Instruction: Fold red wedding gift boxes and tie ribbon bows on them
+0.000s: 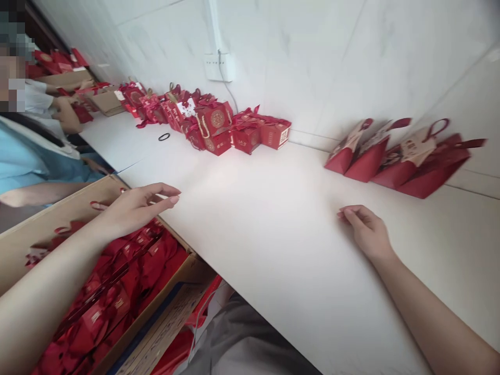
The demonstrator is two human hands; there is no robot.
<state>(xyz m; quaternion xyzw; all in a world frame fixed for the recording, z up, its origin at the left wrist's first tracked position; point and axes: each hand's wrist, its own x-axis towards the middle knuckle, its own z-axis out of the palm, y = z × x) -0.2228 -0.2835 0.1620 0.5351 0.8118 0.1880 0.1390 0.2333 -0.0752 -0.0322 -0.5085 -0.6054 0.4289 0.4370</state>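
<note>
My left hand hovers over the table-side edge of the cardboard box, palm down. Its fingers are stretched out, with a gap to the thumb, and nothing is in it. My right hand is above the right part of the white table. Thumb and fingertips there are pressed together, and no object shows between them. Nearest to it, by the wall, stands a row of several red gift boxes with ribbon loops and pale printed tags. Rows of red ribboned gift boxes fill the cardboard box.
Along the wall sits a heap of red gift boxes. A black ring lies near them. A wall socket has a cable hanging down. Another person in blue is at the left, near more cartons.
</note>
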